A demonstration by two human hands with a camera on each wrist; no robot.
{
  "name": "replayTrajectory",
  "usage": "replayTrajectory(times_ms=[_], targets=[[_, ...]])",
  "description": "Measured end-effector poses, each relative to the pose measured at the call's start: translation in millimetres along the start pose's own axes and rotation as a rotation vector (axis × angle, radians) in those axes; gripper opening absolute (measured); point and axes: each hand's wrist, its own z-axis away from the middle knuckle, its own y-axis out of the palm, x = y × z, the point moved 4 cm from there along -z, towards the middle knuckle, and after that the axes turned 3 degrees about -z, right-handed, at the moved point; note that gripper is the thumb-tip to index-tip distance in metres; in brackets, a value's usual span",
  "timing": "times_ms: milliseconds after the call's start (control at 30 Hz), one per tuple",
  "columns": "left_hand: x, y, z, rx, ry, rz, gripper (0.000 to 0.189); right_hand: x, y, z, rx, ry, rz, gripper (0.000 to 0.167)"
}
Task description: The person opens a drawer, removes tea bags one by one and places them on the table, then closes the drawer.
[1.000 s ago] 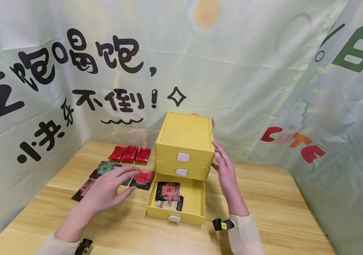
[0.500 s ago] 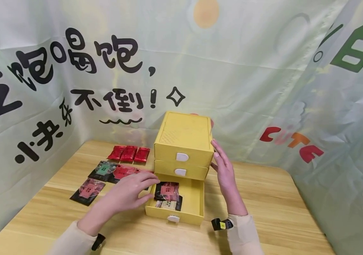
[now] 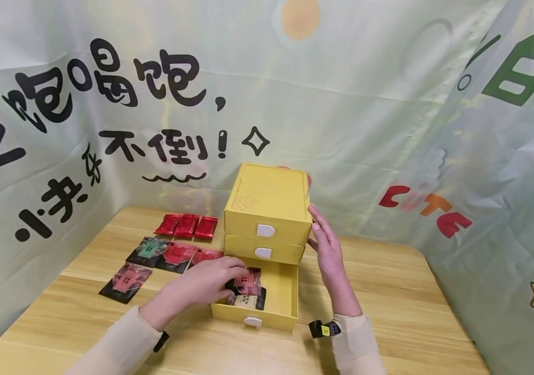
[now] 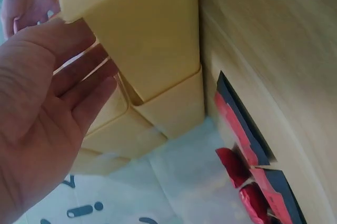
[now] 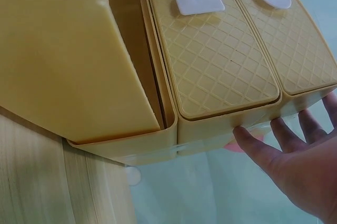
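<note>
A yellow drawer box (image 3: 269, 192) stands on the table, its bottom drawer (image 3: 278, 294) pulled out. Inside that drawer lie a black packet with a red label (image 3: 250, 278) and a black packet with a cream label (image 3: 246, 301). My left hand (image 3: 206, 281) reaches over the drawer's left wall, its fingers above the red-labelled packet; whether they touch it is hidden. The left wrist view shows the left hand (image 4: 47, 92) with its fingers bent over the wall. My right hand (image 3: 329, 255) rests its fingers against the box's right side, also visible in the right wrist view (image 5: 295, 155).
Left of the box lie several black packets with red or green labels, one nearest the front (image 3: 125, 282). Behind them are three shiny red packets (image 3: 186, 225). A printed cloth (image 3: 356, 114) hangs around the back and sides of the wooden table (image 3: 379, 302).
My left hand has moved right, from above the packets on the table to over the pulled-out drawer. The right hand has stayed against the box.
</note>
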Motion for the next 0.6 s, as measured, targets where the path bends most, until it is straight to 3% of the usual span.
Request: replayTrajectory(times_ms=[600], targets=[[-1.3,26.9,-28.1,0.159,-0.039,-0.094,0.052,1,1,0.8,0.003,0.001,0.012,0.049]])
